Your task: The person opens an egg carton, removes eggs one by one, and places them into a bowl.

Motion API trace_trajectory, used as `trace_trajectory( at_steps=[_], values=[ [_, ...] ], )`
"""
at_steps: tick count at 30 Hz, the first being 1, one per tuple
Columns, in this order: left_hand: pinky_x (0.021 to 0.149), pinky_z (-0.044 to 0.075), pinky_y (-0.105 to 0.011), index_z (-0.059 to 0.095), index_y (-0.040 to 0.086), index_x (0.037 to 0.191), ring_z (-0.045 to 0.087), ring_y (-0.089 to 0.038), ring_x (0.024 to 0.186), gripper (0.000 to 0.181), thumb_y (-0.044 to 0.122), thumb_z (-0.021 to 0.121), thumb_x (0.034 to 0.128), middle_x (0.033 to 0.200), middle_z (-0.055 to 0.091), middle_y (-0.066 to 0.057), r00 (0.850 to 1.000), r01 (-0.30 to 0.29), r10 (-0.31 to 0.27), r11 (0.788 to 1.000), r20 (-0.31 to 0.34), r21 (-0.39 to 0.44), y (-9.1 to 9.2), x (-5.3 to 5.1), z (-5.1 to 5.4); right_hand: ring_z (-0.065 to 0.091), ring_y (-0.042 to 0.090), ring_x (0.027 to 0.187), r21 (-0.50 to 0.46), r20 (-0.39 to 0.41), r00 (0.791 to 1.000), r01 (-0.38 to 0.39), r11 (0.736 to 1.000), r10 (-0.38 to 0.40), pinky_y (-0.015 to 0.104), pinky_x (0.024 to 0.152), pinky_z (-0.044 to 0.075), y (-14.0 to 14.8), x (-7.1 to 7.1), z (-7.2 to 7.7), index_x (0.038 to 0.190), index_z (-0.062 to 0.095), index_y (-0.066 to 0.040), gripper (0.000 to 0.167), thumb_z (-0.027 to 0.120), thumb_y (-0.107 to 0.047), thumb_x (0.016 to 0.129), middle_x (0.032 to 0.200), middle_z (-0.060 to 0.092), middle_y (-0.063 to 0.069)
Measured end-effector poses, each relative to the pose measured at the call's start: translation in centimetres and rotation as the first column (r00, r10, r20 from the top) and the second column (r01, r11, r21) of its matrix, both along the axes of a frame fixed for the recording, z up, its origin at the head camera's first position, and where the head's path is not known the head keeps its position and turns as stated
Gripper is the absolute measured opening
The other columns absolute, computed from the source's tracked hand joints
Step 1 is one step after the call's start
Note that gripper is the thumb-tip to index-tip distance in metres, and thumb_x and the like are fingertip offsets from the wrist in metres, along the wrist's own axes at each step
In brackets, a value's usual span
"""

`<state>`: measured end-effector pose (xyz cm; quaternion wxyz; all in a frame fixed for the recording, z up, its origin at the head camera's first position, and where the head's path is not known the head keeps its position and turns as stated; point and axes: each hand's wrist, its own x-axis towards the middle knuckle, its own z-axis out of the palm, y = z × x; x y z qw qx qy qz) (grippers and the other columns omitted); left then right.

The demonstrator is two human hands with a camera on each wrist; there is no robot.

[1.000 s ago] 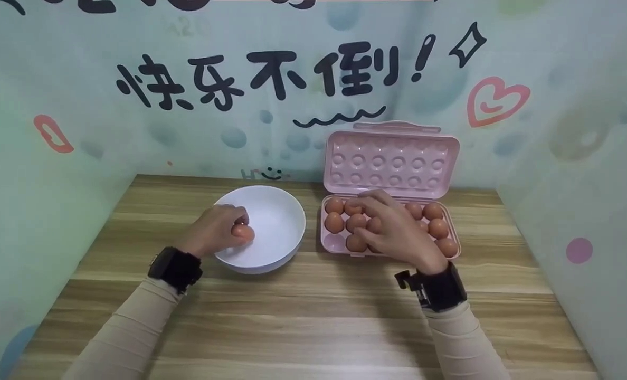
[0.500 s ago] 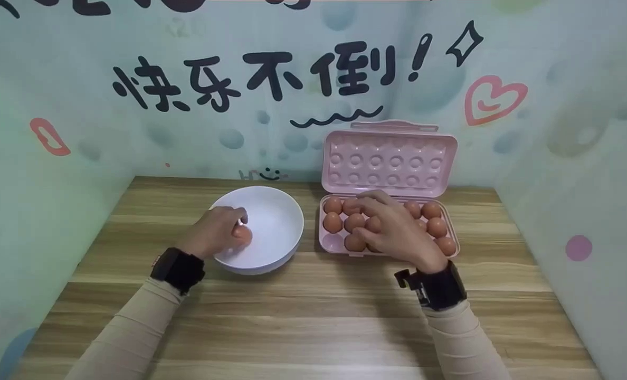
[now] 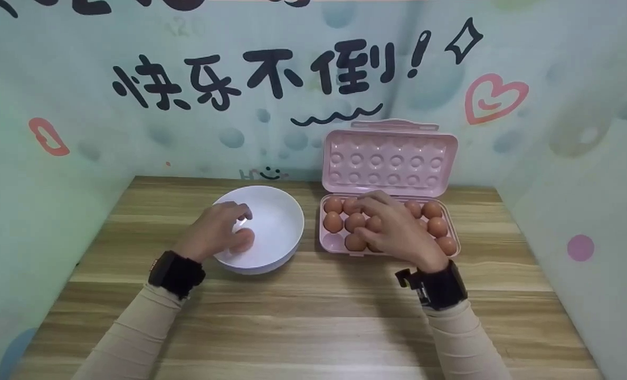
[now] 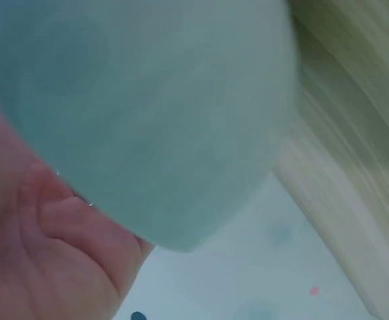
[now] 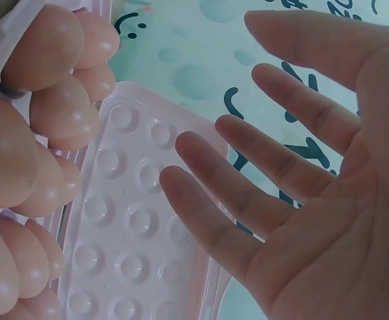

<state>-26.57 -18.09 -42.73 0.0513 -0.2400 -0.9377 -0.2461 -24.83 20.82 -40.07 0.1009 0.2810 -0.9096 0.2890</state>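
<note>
A brown egg (image 3: 245,240) shows a little blurred inside the white bowl (image 3: 284,227), beside the thumb of my left hand (image 3: 210,229). The left fingers are parted from the egg, over the bowl's left rim. In the left wrist view the bowl's outer wall (image 4: 181,133) fills most of the picture and hides the left fingertips. My right hand (image 3: 398,232) hovers over the pink egg carton (image 3: 334,243) with spread fingers and nothing in its grasp. Several brown eggs (image 5: 41,50) sit in the carton; the hand covers some of them in the head view.
The carton's lid (image 3: 390,163) stands raised behind it, against a printed backdrop (image 3: 213,148). One cup at the carton's front left corner holds no egg. Bowl and carton stand side by side on a wooden table (image 3: 313,316).
The left fingers have parted and lifted off the egg, which has come down lower in the bowl. My right hand has kept its place over the carton.
</note>
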Motion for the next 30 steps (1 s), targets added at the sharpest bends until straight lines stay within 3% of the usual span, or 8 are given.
trace_trajectory(
  at_steps=[4, 10, 19, 24, 30],
  values=[
    [0.085, 0.056, -0.046, 0.071, 0.003, 0.114, 0.065, -0.034, 0.097, 0.026, 0.007, 0.081, 0.0901, 0.104, 0.071, -0.016, 0.996, 0.019, -0.014, 0.999, -0.091, 0.049, 1.4, 0.6, 0.6, 0.057, 0.018, 0.120, 0.011, -0.001, 1.000, 0.002, 1.000, -0.002, 0.039, 0.103, 0.049, 0.1, -0.1, 0.0, 0.132, 0.071, -0.025, 0.043, 0.078, -0.016, 0.090, 0.131, 0.066, 0.000],
    [0.084, 0.057, -0.044, 0.073, 0.004, 0.114, 0.069, -0.031, 0.096, 0.028, 0.013, 0.084, 0.0901, 0.104, 0.072, -0.011, 0.976, 0.066, -0.049, 0.995, -0.214, 0.070, 3.9, 1.4, 1.2, 0.058, 0.018, 0.118, 0.023, -0.025, 1.000, -0.006, 1.000, 0.006, 0.039, 0.103, 0.049, 0.3, -0.4, 0.0, 0.131, 0.070, -0.025, 0.044, 0.077, -0.015, 0.088, 0.130, 0.067, 0.001],
    [0.093, 0.057, -0.043, 0.072, 0.007, 0.122, 0.069, -0.029, 0.104, 0.033, 0.020, 0.082, 0.0934, 0.117, 0.072, -0.009, 0.978, 0.107, -0.083, 0.987, -0.194, 0.118, 7.8, 2.1, 1.6, 0.061, 0.021, 0.123, 0.079, -0.048, 0.998, -0.026, 0.997, 0.030, 0.041, 0.108, 0.048, 0.3, -1.1, -0.5, 0.129, 0.071, -0.022, 0.045, 0.082, -0.016, 0.086, 0.131, 0.069, 0.003],
    [0.097, 0.056, -0.042, 0.071, 0.008, 0.126, 0.067, -0.026, 0.110, 0.038, 0.024, 0.084, 0.0929, 0.123, 0.068, -0.009, 0.979, 0.115, -0.089, 0.984, -0.182, 0.138, 9.6, 2.2, 1.3, 0.063, 0.023, 0.119, 0.118, -0.093, 0.994, -0.041, 0.992, 0.052, 0.042, 0.106, 0.050, 0.3, -1.4, -0.7, 0.129, 0.072, -0.020, 0.045, 0.084, -0.014, 0.085, 0.129, 0.069, 0.003],
    [0.106, 0.052, -0.040, 0.069, 0.008, 0.131, 0.062, -0.024, 0.121, 0.047, 0.031, 0.084, 0.0923, 0.128, 0.064, -0.008, 0.983, 0.103, -0.083, 0.988, -0.162, 0.120, 10.7, 2.1, 0.6, 0.062, 0.024, 0.114, 0.130, -0.086, 0.995, -0.038, 0.991, 0.050, 0.042, 0.101, 0.051, 0.5, -1.6, -1.0, 0.132, 0.072, -0.018, 0.051, 0.086, -0.011, 0.083, 0.125, 0.068, 0.005]
  ],
)
